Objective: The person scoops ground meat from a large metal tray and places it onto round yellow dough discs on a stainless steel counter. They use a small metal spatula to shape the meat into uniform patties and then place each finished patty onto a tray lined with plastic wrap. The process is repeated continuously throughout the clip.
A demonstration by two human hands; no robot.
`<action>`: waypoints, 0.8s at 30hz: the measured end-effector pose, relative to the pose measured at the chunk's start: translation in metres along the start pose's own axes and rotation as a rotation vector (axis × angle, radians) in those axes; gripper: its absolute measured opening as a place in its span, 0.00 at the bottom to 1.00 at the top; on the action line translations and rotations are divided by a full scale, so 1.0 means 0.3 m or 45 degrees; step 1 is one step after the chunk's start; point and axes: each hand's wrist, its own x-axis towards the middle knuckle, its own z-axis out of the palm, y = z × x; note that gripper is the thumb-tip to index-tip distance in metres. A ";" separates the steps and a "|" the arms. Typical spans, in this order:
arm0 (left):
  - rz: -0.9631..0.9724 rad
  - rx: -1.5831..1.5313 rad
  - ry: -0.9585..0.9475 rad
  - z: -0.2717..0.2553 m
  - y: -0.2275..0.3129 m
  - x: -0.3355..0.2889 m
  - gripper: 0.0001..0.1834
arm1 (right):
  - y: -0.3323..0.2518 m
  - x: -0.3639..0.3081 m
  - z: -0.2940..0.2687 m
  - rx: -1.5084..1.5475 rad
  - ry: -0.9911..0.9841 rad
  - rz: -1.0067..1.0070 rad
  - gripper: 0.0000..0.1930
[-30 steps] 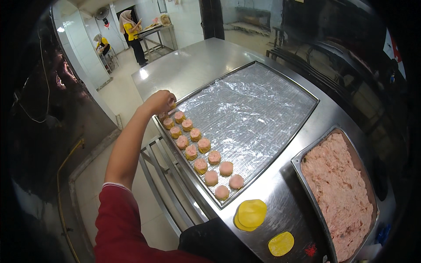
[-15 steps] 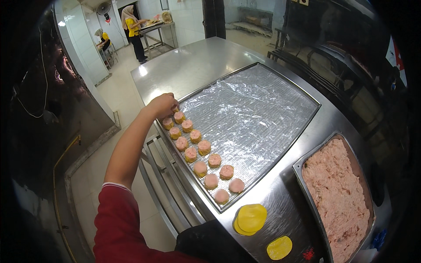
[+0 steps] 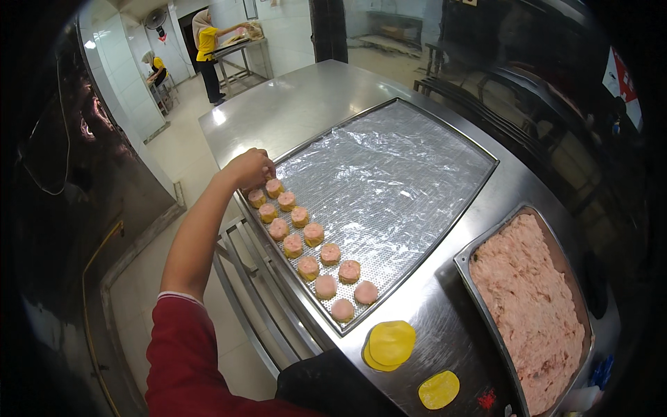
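Observation:
My left hand (image 3: 251, 169) reaches to the far left corner of a metal tray (image 3: 455, 229) lined with clear plastic film. Its fingers are curled and pressed together just beyond the rows of dumplings; whatever they grip is hidden behind them. Two rows of open-topped dumplings (image 3: 314, 234), with yellow wrappers and pink meat filling, stand along the tray's left side. My right hand is out of the picture. Near me on the table lie a small stack of round yellow wrappers (image 3: 391, 344) and a single wrapper (image 3: 439, 390).
A deep metal pan (image 3: 464, 267) of pink minced meat (image 3: 531, 313) stands at the right. Beside the single wrapper is a small heap of red bits (image 3: 487, 399). The steel table (image 3: 292, 101) extends beyond the tray. Two people in yellow tops work at the far left.
My left hand stays at the tray's far left corner, its fingers still curled. The whole view has shifted slightly. The standing person in the background now stretches an arm out.

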 end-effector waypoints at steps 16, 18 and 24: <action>0.450 -0.989 0.437 -0.111 0.428 -0.380 0.49 | -0.038 -0.025 0.011 0.074 0.115 -0.189 0.14; 0.515 -1.288 0.262 -0.069 0.593 -0.497 0.59 | -0.079 -0.035 0.069 0.573 0.380 -0.037 0.06; 1.075 -2.006 -0.563 0.167 1.154 -0.670 0.78 | -0.256 -0.081 0.087 0.529 -0.211 -0.616 0.13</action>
